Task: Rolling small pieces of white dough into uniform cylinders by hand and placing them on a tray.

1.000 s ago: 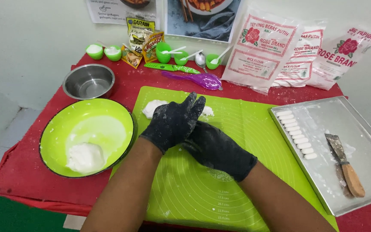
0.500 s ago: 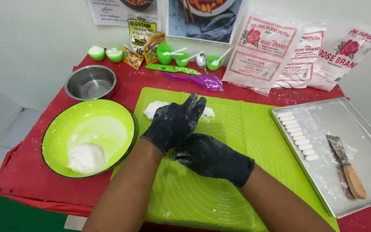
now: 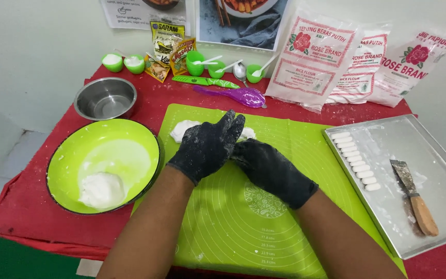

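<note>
Flanking gloved hands (image 3: 243, 155): bowl (image 3: 68, 155), tray (image 3: 440, 155)

Both hands wear black gloves dusted with flour. The left hand (image 3: 210, 144) lies flat, fingers pointing to one o'clock, pressing on white dough (image 3: 184, 129) on the green silicone mat (image 3: 243, 227). The right hand (image 3: 267, 168) rests against it at its four o'clock, partly under it. At nine o'clock sits a lime-green bowl (image 3: 68, 155) holding a lump of dough (image 3: 100, 188). At three o'clock a metal tray (image 3: 440, 155) carries a row of small white dough pieces (image 3: 356, 161) and a wooden-handled scraper (image 3: 414, 197).
</note>
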